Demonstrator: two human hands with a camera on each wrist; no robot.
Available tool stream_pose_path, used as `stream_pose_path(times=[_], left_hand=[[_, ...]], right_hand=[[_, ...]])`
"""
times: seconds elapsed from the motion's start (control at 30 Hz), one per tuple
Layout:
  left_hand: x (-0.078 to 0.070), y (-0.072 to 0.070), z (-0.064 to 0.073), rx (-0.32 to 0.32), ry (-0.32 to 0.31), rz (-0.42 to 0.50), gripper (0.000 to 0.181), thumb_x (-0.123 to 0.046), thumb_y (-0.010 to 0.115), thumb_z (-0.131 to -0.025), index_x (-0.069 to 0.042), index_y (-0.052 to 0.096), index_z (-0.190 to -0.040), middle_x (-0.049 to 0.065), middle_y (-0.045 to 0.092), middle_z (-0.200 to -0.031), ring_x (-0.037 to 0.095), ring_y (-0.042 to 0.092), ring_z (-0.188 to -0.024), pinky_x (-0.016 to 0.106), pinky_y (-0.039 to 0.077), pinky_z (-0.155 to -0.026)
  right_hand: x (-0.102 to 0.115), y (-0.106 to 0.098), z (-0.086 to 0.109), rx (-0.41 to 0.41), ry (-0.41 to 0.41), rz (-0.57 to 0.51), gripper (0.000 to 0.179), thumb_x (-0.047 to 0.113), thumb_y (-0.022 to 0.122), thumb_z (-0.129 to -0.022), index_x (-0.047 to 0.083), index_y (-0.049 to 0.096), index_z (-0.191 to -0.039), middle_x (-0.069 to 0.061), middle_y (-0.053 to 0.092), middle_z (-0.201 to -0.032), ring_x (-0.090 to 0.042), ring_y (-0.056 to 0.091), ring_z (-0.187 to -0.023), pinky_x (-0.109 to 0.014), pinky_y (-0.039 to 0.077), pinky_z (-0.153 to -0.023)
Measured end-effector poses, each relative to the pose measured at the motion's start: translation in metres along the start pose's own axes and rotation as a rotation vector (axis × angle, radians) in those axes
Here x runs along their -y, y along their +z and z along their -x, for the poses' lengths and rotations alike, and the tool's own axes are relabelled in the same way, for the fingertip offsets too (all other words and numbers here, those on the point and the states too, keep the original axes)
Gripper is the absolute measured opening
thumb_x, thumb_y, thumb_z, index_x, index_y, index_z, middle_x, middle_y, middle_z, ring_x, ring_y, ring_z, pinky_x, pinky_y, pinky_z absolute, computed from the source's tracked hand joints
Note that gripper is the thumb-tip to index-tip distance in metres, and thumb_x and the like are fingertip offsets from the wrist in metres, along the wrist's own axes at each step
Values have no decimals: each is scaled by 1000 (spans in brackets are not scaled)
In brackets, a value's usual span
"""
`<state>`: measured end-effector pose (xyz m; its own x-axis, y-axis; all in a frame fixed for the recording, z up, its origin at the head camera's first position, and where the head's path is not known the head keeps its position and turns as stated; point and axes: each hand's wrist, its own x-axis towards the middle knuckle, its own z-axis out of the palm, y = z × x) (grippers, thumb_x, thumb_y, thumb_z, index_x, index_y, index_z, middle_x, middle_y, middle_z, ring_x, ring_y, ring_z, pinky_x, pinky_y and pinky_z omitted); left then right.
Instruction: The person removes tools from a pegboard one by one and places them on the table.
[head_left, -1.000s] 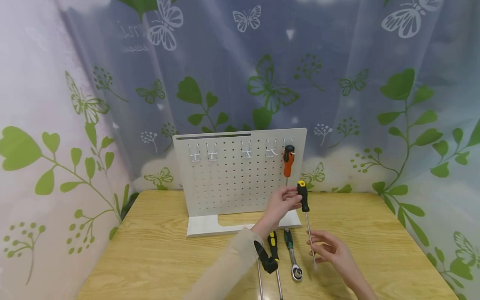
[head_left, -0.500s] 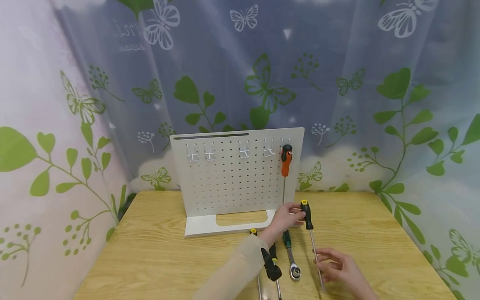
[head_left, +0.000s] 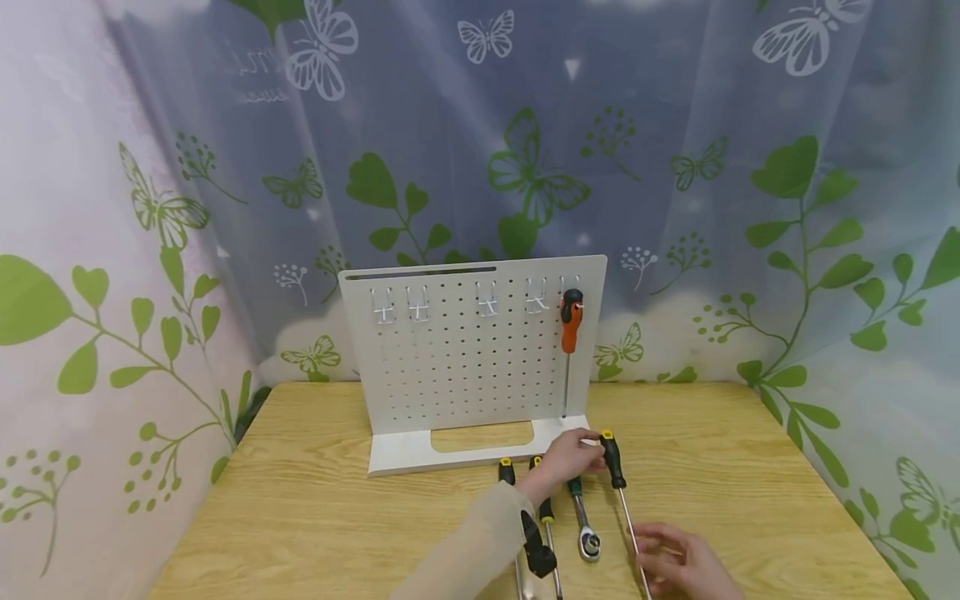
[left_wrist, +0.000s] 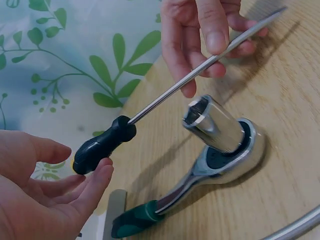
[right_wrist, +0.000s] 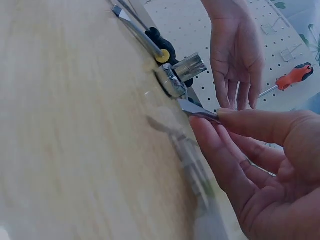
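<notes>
A screwdriver with a black handle and yellow end cap (head_left: 612, 462) slants over the table's right side, handle toward the pegboard. My left hand (head_left: 567, 458) holds the handle end by its fingertips; the left wrist view shows thumb and fingers around the black grip (left_wrist: 102, 147). Farther down, my right hand (head_left: 684, 560) pinches the steel shaft near its tip. In the right wrist view the flat blade (right_wrist: 195, 109) sticks out past thumb and finger. Beside it a ratchet wrench (head_left: 583, 512) with a green handle lies on the table, a socket (left_wrist: 217, 125) on its head.
Behind stands a white pegboard (head_left: 465, 375) with several wire hooks (head_left: 487, 302). An orange and black screwdriver (head_left: 570, 329) hangs at its right side. Two more black and yellow screwdrivers lie left of the ratchet, one (head_left: 507, 472) partly behind the left sleeve (head_left: 480, 537).
Both hands have moved down and toward the person with the screwdriver, from beside the pegboard to lower over the table. The hanging orange screwdriver stays in place.
</notes>
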<state>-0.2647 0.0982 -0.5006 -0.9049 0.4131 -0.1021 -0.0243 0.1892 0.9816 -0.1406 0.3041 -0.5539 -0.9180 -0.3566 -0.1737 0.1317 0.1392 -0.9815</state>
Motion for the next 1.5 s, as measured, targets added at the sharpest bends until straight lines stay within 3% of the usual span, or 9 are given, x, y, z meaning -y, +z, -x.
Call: stream_pose_path(times=[0.2,0.47,0.9,1.07,1.27,1.5], left_hand=[[5,2,3,45,-43,-42,40,-8,57,-102,14,54,-135,25,71,-103,37,70,-102,39,61,-90],[11,1,6,105,-67,-76,43,-8,58,-102,15,52,-138,25,66,-126,36,70,-107,40,59,-95],[10,1,5,131,-90,-151,46,-13,60,-102,9,52,-141,24,61,-136,31,70,-108,41,54,-102],[7,2,7,132,-91,-193,46,-14,60,-102,8,53,-141,22,63,-133,32,70,-109,41,54,-101],[2,2,10,132,-87,-217,38,-14,60,-102,7,60,-133,20,70,-118,31,71,-106,40,57,-96],[1,-1,9,135,-81,-194,42,-13,59,-102,9,56,-138,21,69,-121,32,71,-107,41,56,-99]], right_hand=[[-5,-3,1,-11,116,7,57,13,68,-97,-18,43,-137,-7,69,-109,-18,66,-87,-32,62,-72],[-8,-4,2,-3,157,38,51,13,66,-97,-17,48,-134,-5,70,-104,-19,65,-90,-31,60,-73],[-1,-1,-1,-8,172,124,52,10,66,-97,-19,47,-135,-4,67,-96,-20,64,-82,-31,60,-68],[3,2,-1,10,127,168,55,5,66,-93,-20,43,-136,-5,64,-90,-20,62,-75,-28,56,-62],[6,5,-1,26,50,233,54,8,71,-93,-16,46,-134,-5,61,-83,-14,59,-63,-24,51,-53],[6,4,-1,-5,66,170,49,8,64,-97,-18,43,-133,-6,61,-85,-17,61,-67,-26,56,-54]])
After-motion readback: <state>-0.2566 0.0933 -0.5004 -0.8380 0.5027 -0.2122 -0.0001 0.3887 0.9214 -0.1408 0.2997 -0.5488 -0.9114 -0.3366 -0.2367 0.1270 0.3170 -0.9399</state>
